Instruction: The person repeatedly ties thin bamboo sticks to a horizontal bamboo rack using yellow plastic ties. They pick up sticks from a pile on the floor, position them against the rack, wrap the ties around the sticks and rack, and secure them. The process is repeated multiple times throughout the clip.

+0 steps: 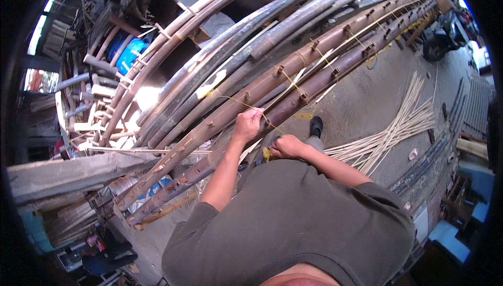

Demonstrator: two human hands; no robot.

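Observation:
Two long brown bamboo poles lie side by side before me, a farther pole (pixel 259 90) and a nearer pole (pixel 285 110), both set with rows of short pegs. Yellow string ties cross between them farther along. Above the nearer pole, my left hand (pixel 248 125) is closed with thumb and fingers pinched on a thin yellow string (pixel 237 101). Closer to my body, my right hand (pixel 290 146) is closed around a small bunch of yellow string (pixel 267 154). The string runs between both hands; its exact path at the pole is hard to make out.
More bamboo poles (pixel 272 42) lie beyond, with a ladder-like frame (pixel 137 65) at the left. Thin split sticks (pixel 387 134) are heaped on the floor to the right. A motorbike wheel (pixel 434 48) stands at the far right, and a thick beam (pixel 78 175) lies at left.

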